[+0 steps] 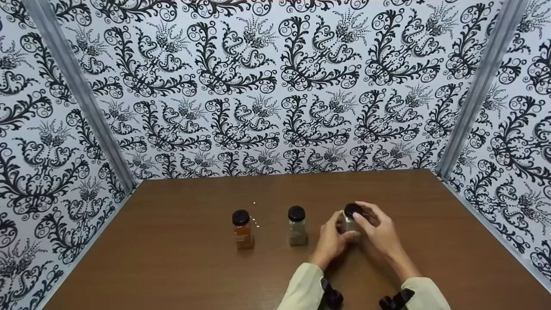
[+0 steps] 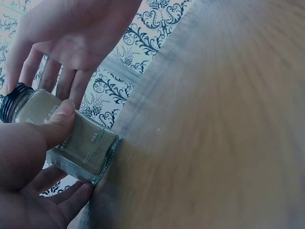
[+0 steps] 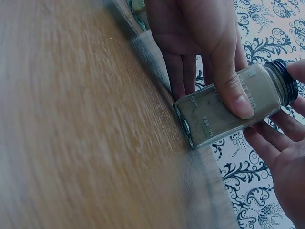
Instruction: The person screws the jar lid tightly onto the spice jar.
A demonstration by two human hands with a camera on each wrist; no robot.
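A square glass spice jar (image 1: 349, 225) of greyish-tan powder with a black screw lid (image 3: 283, 82) stands at the right of the table. My left hand (image 1: 330, 242) grips its body, the thumb lying across the printed front in both wrist views. At the top, my right hand (image 1: 381, 231) holds the lid between thumb and fingers. The lid sits on the jar's neck, and the jar's base meets the table. Left of my hands stands a similar jar of grey-green powder (image 1: 297, 233). Farther left is a jar of orange-red powder (image 1: 243, 237), also black-lidded.
The brown wooden table (image 1: 181, 267) carries a few tiny white specks (image 1: 257, 224) beside the orange-red jar. White panels with black scrollwork (image 1: 267, 86) rise behind and at both sides, with grey strips at the corners.
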